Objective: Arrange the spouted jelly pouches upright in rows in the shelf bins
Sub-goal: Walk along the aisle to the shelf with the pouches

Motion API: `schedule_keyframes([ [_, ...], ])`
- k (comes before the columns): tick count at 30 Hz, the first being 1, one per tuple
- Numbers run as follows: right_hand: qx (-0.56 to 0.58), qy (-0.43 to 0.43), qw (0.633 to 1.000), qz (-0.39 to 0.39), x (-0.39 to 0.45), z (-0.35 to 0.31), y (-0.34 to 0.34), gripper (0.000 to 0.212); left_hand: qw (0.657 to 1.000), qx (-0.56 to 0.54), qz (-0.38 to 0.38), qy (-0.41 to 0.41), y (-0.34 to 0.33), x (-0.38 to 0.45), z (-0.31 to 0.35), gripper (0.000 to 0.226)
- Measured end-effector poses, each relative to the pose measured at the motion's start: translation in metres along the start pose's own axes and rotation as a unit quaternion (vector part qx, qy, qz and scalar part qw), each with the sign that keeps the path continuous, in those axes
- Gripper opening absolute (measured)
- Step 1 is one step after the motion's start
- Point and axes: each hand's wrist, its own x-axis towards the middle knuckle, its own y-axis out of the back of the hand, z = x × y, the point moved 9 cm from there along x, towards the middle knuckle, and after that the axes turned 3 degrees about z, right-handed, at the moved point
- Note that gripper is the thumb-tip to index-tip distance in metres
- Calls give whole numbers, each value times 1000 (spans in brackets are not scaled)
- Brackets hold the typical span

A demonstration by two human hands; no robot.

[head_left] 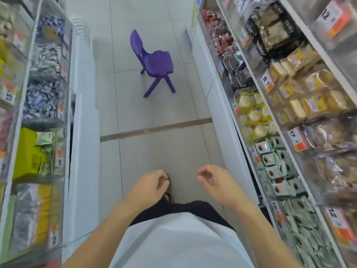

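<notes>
Head view looks straight down an aisle, and the person's two bare hands hang out in front of a white shirt (179, 240) and dark trousers (193, 207). Left hand (149, 185) has its fingers loosely curled inward, the tips tucked toward the palm, and nothing is held in it or touching it. Right hand (214, 182) is also loosely curled, thumb and forefinger arched toward each other with a gap between them, and it grasps nothing either. Both hands float over the pale tiled floor (154, 147), apart from each other and well apart from the shelves.

Spouted jelly pouches cannot be picked out for certain among the blurred goods, so which way they point and how their long axis runs cannot be told. Clear bins line both sides. On the left shelf (85, 105) there are silver and blue wrapped sweets (41, 97) and yellow-green packets (29, 153). On the right shelf (218, 89) there are pale round cakes (253, 117), green-and-white packs with a red dot (276, 167) lying tilted in overlapping rows, and brown wrapped pastries (313, 88) higher up. Orange price tags (298, 141) sit on the bin fronts.

A small purple chair (154, 62) stands in the aisle farther on, beyond a brown strip (156, 129) across the floor.
</notes>
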Motion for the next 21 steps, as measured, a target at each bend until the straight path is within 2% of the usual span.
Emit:
schedule_keyframes([
  [6,21,-58,998,11,109,-9,73,23,999,28,-17,-25,97,155,29,21],
  [11,53,-85,995,16,218,8,132,22,998,50,-20,-39,148,296,52,17],
  [16,49,-69,996,6,338,11,203,23,997,65,-30,-22,197,412,83,18],
  [21,41,-39,998,-14,455,-15,282,22,999,35,-26,3,247,497,104,15],
])
